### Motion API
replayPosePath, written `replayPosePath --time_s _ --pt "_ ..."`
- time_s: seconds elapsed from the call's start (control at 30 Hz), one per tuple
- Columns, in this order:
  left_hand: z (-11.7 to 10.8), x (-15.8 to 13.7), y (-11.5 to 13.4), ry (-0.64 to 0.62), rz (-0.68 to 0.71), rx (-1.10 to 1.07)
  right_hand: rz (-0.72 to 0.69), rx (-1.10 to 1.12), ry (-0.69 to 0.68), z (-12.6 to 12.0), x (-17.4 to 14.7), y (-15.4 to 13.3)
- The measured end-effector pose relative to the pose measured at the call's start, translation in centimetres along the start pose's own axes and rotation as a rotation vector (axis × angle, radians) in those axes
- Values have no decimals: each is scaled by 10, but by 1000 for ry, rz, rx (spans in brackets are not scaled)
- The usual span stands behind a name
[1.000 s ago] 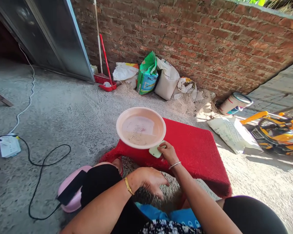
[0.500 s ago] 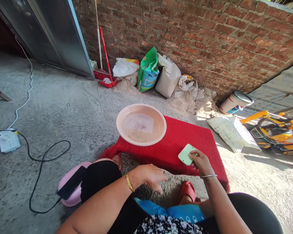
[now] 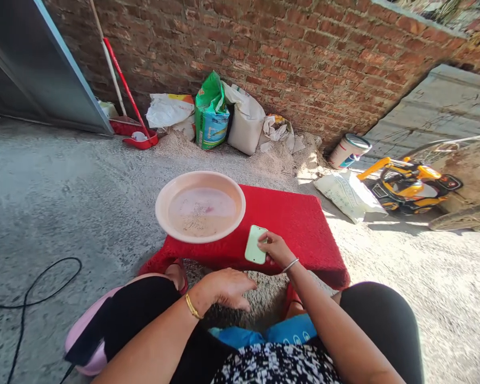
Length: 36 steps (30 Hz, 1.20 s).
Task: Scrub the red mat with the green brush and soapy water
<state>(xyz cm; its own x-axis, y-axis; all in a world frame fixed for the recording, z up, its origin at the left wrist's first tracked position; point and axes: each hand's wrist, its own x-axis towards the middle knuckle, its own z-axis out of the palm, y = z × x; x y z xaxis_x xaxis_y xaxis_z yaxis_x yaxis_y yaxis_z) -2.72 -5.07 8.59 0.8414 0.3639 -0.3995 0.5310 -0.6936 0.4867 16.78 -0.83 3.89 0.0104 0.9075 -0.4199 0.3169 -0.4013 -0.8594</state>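
Observation:
My right hand (image 3: 278,249) pinches a pale green, rounded rectangular flat piece (image 3: 253,246) by its right side; small dark dots show near its ends, and its exact kind I cannot make out. The piece is above the front part of a low bench covered in red cloth (image 3: 296,213). My left hand (image 3: 230,288) hovers in front of the bench above my lap, fingers stretched out and holding nothing. On the bench's left end stands a peach plastic basin (image 3: 240,200), with shallow water and dark specks inside. The basin lies beyond both hands.
Sacks, a green bag (image 3: 212,120) and a white one (image 3: 246,125), lean against the brick wall (image 3: 284,53). A red dustpan (image 3: 142,140), a bucket (image 3: 349,152) and a yellow toy vehicle (image 3: 412,186) stand around. A black cable (image 3: 44,298) loops on the floor at left.
The view has swung to the right. My right hand has moved left with the green piece, closer to the basin, and the piece is turned more upright. My left hand stays much the same.

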Motion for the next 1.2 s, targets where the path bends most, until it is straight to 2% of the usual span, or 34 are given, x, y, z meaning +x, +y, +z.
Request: replayPosePath --time_s 0.13,0.23,0.3,0.37,0.4,0.47,0.57,0.67,0.73,0.8,0.87,0.93,1.0,1.1,1.2 --pt "-3 1 4 -75 17 2 80 14 191 -98 -27 43" --pt "-7 1 8 -97 9 1 197 -21 417 -168 -52 69" --pt "-7 2 9 -100 7 5 272 -68 544 -198 -65 79" --pt "-5 3 9 -99 8 12 273 -98 615 -208 -70 78" --pt "-4 4 8 -96 10 15 242 -101 619 -204 -68 74" --pt "-3 5 8 -93 12 18 145 -93 544 -180 -56 59" --pt "-4 7 6 -97 8 17 -18 -63 304 -116 -25 24" --pt "-5 8 4 -98 -2 18 -46 -34 56 -46 8 -11" --pt "-4 9 3 -92 -16 16 -69 -32 -59 -12 25 -27" --pt "-3 10 1 -77 -30 6 -85 -47 -132 6 37 -34" --pt "-1 11 0 -67 -39 -8 -80 -62 -158 4 42 -33" --pt "0 12 0 -70 -44 -24 -58 -72 -136 -17 43 -25" --pt "0 14 1 -87 -44 -36 -29 -83 -82 -54 39 -11" --pt "0 17 3 -108 -31 -43 34 -103 51 -128 25 17" --pt "1 19 4 -117 -28 -35 146 -131 273 -205 -1 47"
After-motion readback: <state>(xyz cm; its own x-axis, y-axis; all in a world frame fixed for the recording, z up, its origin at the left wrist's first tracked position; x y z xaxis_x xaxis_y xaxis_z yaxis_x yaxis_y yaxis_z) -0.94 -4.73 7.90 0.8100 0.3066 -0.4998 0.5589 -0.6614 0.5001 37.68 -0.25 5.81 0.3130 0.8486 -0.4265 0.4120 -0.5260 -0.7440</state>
